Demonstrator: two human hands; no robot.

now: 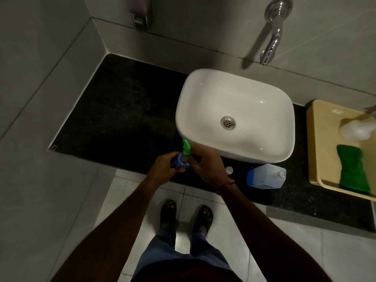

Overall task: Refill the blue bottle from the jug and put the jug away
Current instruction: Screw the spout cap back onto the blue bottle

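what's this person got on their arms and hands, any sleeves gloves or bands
No gloves, and no sleeves in view: both forearms are uncovered down to the frame edge. The right hand has a thin orange thread band round its wrist. The left hand shows no watch or band at its wrist.

The basin (244, 151) is glossy white ceramic, the counter (122, 110) dark speckled stone, the tap (275, 33) polished metal, the jug (264, 178) cloudy translucent plastic, and the tray (321, 143) smooth matt beige plastic.
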